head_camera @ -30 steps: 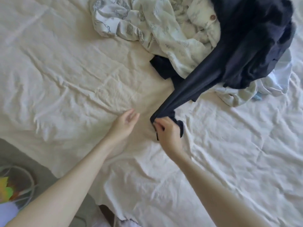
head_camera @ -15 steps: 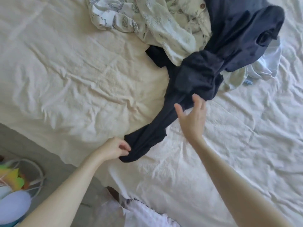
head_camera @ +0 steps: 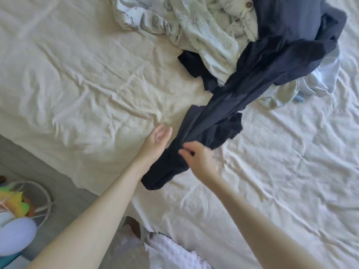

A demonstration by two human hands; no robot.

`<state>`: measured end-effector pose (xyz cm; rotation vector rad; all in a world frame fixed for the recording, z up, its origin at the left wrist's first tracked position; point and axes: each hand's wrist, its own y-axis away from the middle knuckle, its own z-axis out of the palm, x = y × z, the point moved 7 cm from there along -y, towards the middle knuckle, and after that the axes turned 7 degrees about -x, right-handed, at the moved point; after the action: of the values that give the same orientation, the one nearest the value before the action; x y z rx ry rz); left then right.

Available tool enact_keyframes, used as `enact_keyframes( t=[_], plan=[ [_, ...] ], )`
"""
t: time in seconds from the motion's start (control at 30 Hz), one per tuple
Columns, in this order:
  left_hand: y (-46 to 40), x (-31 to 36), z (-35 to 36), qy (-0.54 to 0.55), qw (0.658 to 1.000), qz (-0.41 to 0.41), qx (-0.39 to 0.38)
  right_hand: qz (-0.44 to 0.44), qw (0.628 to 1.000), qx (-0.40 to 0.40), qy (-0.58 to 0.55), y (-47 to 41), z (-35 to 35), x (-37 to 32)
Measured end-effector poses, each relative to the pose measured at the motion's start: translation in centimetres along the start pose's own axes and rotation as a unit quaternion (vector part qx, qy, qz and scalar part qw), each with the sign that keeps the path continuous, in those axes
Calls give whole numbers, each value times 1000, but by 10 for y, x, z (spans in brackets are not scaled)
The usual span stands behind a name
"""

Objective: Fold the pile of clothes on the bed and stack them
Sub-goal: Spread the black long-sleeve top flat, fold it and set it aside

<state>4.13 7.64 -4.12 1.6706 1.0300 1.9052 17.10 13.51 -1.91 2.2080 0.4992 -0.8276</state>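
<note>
2 bare hands worked a dark navy garment (head_camera: 223,121), stretched from the pile (head_camera: 223,35) across the bed (head_camera: 77,84); right hand (head_camera: 198,158) fingers pinching it, left hand (head_camera: 155,142) fingers loose. Spreading it flat likely came next.

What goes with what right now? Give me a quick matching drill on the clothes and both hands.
Things:
1. navy garment
2. printed cream garment
3. left hand
4. right hand

States:
A. fingers relaxed, holding nothing, beside the dark cloth
B. crumpled in the pile at the far side of the bed
C. stretched from the pile toward the near bed edge
D. fingers curled at the dark cloth; grip blurred, cannot tell

Pairs: 1-C, 2-B, 3-A, 4-D
</note>
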Motion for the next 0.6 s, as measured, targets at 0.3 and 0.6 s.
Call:
enact_keyframes(
  t=[0.3,0.6],
  plan=[
    [6,10,32,-211,977,25,-12,129,974,169,-79,53,-26,44],
    [46,-49,-80,0,964,-109,242,248,962,49,99,-20,-65,93]
  ],
)
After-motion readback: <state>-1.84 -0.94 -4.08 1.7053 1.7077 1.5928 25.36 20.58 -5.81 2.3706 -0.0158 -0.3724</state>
